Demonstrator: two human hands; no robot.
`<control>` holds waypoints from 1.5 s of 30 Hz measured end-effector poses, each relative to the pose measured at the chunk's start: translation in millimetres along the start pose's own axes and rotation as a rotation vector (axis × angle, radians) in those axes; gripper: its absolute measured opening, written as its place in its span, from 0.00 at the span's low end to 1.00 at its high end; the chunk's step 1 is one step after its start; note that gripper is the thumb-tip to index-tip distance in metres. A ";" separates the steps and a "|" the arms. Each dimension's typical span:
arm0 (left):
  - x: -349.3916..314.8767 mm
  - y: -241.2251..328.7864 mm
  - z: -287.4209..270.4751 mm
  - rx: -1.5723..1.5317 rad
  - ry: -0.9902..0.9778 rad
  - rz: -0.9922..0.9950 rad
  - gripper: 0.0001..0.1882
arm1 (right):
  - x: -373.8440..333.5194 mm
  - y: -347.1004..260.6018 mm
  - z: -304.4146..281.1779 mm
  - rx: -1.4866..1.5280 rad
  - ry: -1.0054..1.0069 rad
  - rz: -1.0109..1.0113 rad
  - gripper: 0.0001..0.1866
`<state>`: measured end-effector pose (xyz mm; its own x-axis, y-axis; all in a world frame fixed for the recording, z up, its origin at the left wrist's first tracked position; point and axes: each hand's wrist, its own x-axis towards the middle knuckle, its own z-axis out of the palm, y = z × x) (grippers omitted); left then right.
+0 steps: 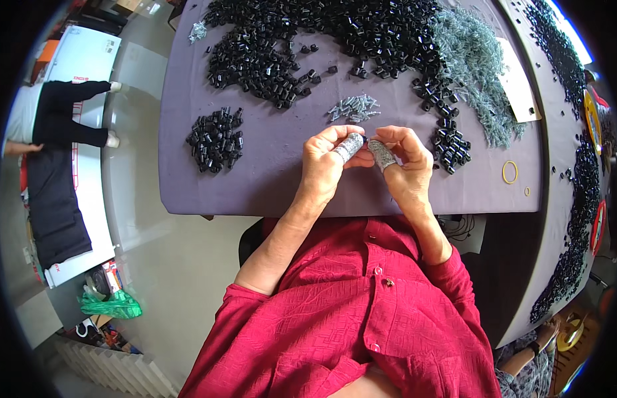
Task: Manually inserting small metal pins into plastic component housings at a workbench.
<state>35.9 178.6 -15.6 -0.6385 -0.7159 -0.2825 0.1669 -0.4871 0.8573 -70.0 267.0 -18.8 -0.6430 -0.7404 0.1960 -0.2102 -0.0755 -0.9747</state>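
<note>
My left hand [323, 160] and my right hand [406, 162] meet just above the near part of the table, both closed in a pinch. Grey cloth covers wrap both thumbs. Between the left fingertips shows a bit of a small black part [365, 139], mostly hidden. What the right fingertips pinch is too small to make out. Just beyond the hands lies a small heap of thin silvery pieces [353, 107], perhaps springs or screws. A small pile of black cylindrical parts [215, 140] sits to the left, and more black parts [450, 142] trail down on the right.
Large heaps of black parts [381, 33] and silvery pieces [477, 73] cover the far side of the purple-grey tablecloth [275, 186]. A yellow rubber band [509, 172] lies at right. Another table [514, 292] holds more black parts. People stand at far left and lower right.
</note>
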 end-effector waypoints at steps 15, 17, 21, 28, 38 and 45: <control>-1.1 -2.7 -3.5 0.120 -0.009 0.010 0.06 | 0.8 -14.5 -2.2 -0.308 -0.134 -0.086 0.18; -0.7 -0.8 -4.1 0.122 -0.013 -0.017 0.06 | 2.6 -11.9 -1.1 -0.336 -0.106 -0.120 0.19; -5.3 -1.3 -9.0 0.075 -0.002 -0.019 0.06 | 3.4 -13.4 3.5 -0.348 -0.115 -0.147 0.19; -9.6 3.7 -31.6 -0.029 0.054 0.042 0.06 | 12.7 -18.1 21.5 -0.147 -0.288 -0.041 0.14; -7.8 6.5 -56.4 -0.238 0.143 0.098 0.08 | 92.1 -7.3 62.9 -0.589 -0.358 -0.396 0.13; -3.2 9.6 -52.2 -0.243 0.137 0.086 0.08 | 121.4 16.7 77.1 -0.731 -0.396 -0.548 0.12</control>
<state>78.8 150.2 -28.9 -0.5092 -0.8129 -0.2826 0.4020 -0.5150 0.7571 -94.9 124.3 -19.5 -0.0569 -0.9059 0.4198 -0.8922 -0.1426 -0.4286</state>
